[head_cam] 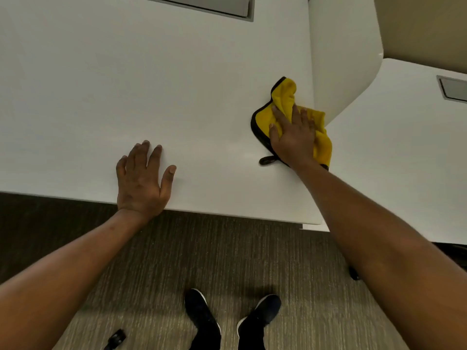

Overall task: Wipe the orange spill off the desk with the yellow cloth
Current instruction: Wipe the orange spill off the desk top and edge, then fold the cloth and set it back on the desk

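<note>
The yellow cloth point(283, 96), edged in dark brown, lies crumpled on the white desk point(151, 84) near its right end. My right hand point(293, 137) presses flat on top of the cloth, fingers spread, covering its middle. My left hand point(142, 178) rests palm down on the bare desk by the front edge, fingers apart, holding nothing. No orange spill shows on the desk surface; whatever lies under the cloth is hidden.
A white curved divider panel point(346, 51) stands just right of the cloth. A second white desk point(404, 147) adjoins on the right. Grey cable hatches point(214, 6) sit at the back. Below are carpet, my dark shoes point(202, 314) and a small black object point(116, 338).
</note>
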Demonstrator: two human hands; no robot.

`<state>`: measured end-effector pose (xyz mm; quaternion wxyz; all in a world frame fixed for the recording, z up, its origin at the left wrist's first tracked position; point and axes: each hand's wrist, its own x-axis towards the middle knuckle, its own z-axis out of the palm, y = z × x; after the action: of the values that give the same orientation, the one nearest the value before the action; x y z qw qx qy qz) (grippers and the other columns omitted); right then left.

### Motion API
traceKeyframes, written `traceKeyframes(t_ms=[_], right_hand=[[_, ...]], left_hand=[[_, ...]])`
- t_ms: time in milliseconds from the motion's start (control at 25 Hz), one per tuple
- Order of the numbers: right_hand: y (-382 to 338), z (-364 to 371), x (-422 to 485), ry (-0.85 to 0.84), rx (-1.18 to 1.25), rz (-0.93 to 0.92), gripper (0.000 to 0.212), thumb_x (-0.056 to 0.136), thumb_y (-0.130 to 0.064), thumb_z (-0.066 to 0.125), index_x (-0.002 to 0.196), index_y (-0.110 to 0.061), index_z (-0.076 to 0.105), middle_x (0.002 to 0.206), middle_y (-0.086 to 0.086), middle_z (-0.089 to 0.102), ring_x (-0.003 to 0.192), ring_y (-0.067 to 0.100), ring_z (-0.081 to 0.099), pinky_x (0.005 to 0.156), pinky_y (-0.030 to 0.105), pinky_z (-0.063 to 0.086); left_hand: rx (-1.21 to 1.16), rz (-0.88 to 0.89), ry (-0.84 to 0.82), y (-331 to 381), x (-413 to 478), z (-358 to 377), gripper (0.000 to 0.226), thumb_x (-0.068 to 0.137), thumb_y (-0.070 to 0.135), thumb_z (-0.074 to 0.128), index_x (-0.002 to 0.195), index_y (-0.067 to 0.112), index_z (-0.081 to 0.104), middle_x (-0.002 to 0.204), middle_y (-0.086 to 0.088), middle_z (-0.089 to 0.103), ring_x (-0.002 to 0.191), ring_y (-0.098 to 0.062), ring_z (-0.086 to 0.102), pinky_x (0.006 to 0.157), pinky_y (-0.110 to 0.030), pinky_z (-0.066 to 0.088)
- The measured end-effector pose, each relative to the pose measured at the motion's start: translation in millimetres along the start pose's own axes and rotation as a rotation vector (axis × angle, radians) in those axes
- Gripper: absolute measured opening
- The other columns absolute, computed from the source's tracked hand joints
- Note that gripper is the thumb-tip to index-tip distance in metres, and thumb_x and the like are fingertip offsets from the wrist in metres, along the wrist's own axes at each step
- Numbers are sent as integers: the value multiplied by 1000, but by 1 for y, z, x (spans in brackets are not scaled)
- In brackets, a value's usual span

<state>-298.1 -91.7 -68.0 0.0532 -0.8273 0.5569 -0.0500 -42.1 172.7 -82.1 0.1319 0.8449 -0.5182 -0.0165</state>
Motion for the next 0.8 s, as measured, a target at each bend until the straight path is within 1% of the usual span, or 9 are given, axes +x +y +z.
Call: traceKeyframes(t_ms=[240,360,480,560,640,680,720,760,800], right_hand=[[-29,-1,-95,0,35,193,58,101,-47,40,157,-38,27,167,15,19,154,40,12,122,61,6],[-30,-3,-144,-38,42,157,58,102,-43,38,158,-37,24,168,14,16,155,39,8,123,60,3],[-20,-8,-186,-67,36,85,58,102,-36,38,158,-35,23,167,16,18,155,38,9,124,59,5],[-12,-13,-203,-80,24,57,59,102,-31,40,158,-34,24,166,17,21,154,39,13,124,59,12],[-8,-19,-219,-119,14,44,61,100,-28,43,159,-32,24,165,18,22,153,41,17,122,58,19],[-6,-23,-226,-139,13,42,62,100,-27,43,159,-32,24,165,19,23,153,41,18,121,56,22],[-7,-26,-233,-157,12,40,62,100,-26,43,159,-31,24,164,19,25,151,41,21,119,54,25],[-8,-29,-239,-171,18,37,61,100,-25,43,158,-30,26,162,20,30,149,41,26,117,51,28],[-8,-33,-245,-173,43,31,60,99,-23,44,157,-28,30,156,20,40,143,41,34,113,49,33]], left_hand=[[2,6,-6,-1,1,0,69,100,55,25,148,9,43,156,-20,38,146,-37,33,118,-56,25],[-16,-5,-69,-2,3,-3,70,100,57,28,150,10,40,158,-18,35,148,-35,29,120,-55,21],[-118,-63,-100,10,-2,-17,65,102,52,42,151,9,39,159,-17,35,149,-34,29,122,-52,21],[-216,-17,-24,36,-26,-29,58,101,45,50,146,9,46,148,-16,48,138,-32,43,114,-49,33],[-379,110,47,77,-73,-32,48,97,43,54,135,13,54,128,-8,56,116,-24,54,96,-39,45],[-495,144,35,100,-100,-31,43,95,43,55,129,16,57,119,-2,56,106,-18,56,88,-34,47],[-612,124,-20,122,-124,-27,39,94,44,57,124,19,58,113,1,56,99,-13,57,82,-30,49],[-727,40,-107,143,-144,-21,36,93,45,59,120,20,59,109,4,56,96,-11,58,80,-30,52],[-834,-96,-215,162,-159,-16,38,93,48,61,119,22,59,109,4,58,97,-10,60,80,-30,54]])
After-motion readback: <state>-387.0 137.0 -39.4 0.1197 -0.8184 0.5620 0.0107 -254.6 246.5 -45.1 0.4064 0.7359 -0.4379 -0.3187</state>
